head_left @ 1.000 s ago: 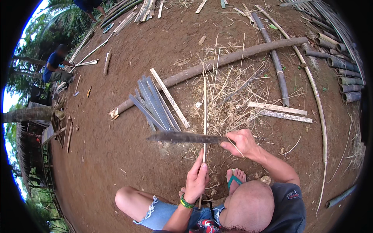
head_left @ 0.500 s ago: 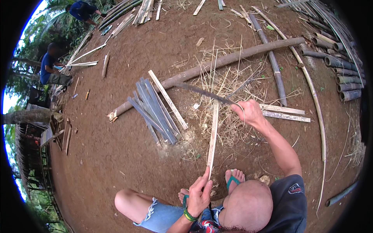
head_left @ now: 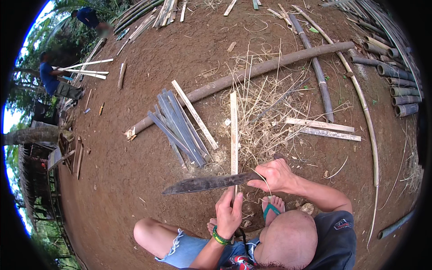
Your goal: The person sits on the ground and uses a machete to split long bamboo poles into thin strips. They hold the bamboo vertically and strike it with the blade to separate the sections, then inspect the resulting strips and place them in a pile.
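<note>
The person's right hand [head_left: 275,175] has its fingers clenched around the handle of a dark machete [head_left: 202,184], whose blade points left and crosses over a pale bamboo strip [head_left: 234,135]. The left hand [head_left: 228,213] grasps the strip's near part between thumb and fingers, while its far end reaches up beside the tangled shavings [head_left: 272,119], with a bundle of dark slats [head_left: 180,128] lying to the left.

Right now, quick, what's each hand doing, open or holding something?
Left hand: closed, holding a pale strip.
Right hand: closed, holding a big knife.
</note>
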Demonstrator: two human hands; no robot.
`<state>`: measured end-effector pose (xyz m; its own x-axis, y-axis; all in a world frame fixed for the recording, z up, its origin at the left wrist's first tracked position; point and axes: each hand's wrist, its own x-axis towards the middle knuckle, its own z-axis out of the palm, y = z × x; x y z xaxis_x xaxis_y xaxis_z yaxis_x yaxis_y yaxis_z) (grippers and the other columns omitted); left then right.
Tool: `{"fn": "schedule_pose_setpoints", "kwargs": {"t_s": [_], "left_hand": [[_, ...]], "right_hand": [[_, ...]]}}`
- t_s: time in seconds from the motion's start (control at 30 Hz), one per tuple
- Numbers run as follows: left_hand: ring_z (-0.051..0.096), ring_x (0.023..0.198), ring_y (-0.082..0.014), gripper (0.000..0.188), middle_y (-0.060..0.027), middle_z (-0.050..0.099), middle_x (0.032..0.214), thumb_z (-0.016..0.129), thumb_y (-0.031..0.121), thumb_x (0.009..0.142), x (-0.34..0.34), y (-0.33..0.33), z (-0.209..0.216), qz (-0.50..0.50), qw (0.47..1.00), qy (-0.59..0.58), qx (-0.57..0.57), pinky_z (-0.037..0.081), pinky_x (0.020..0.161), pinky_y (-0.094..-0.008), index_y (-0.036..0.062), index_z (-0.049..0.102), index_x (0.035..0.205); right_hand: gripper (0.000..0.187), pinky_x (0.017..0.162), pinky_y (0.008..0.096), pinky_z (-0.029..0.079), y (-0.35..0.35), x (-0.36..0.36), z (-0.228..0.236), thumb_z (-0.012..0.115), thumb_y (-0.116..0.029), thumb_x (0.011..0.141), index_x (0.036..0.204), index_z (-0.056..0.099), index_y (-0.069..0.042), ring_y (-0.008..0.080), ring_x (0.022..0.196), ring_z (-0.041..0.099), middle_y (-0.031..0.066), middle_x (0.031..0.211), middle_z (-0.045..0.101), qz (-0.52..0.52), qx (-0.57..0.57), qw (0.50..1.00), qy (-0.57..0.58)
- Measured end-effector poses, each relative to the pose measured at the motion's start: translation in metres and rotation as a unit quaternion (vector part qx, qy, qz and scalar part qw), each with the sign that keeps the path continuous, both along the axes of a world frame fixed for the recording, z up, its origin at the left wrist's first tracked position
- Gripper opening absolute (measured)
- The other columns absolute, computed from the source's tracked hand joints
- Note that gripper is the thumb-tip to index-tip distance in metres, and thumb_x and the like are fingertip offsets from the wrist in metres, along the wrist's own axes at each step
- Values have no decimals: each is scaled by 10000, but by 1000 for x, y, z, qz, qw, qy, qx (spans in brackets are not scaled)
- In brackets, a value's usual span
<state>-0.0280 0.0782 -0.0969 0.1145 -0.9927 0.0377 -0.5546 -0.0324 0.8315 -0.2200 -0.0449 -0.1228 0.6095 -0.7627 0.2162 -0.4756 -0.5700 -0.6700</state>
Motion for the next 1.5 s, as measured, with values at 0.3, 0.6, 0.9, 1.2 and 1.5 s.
{"fn": "schedule_pose_setpoints", "kwargs": {"t_s": [0.3,0.6,0.9,1.2,1.5], "left_hand": [[571,683,-218,578,-145,600,825,627,4,928,0,33,22,-21,995,42,84,487,677,-317,-13,456,1480],[468,573,-101,553,-29,533,746,519,85,1035,30,58,16,18,870,455,188,404,532,-237,53,346,1560],[372,489,-58,539,-35,443,800,429,361,1086,45,32,10,-9,742,647,172,331,439,-201,179,255,1562],[389,523,-64,514,31,454,750,459,178,1080,53,-4,37,-7,927,347,140,353,491,-220,119,325,1572],[702,828,-370,424,-218,680,889,664,228,966,83,-76,117,-55,987,-141,-57,527,722,-423,-16,518,1280]], "right_hand": [[643,417,409,415,-77,-31,-33,549,-610,953,585,548,-82,262,393,494,96,467,528,-98,-26,993,54],[700,746,574,523,-153,-97,-61,486,-581,986,815,720,57,503,769,677,335,736,656,-381,40,913,139],[567,714,578,515,-98,-116,-112,526,-509,998,1059,679,34,503,763,665,306,742,665,-444,9,880,170],[418,838,378,519,-116,-44,-37,508,-331,1047,1205,652,28,272,927,681,189,996,695,-192,116,959,-174],[442,651,263,518,-141,95,105,629,-301,1015,1317,476,-17,107,806,628,61,932,641,-28,277,866,-416]]}}
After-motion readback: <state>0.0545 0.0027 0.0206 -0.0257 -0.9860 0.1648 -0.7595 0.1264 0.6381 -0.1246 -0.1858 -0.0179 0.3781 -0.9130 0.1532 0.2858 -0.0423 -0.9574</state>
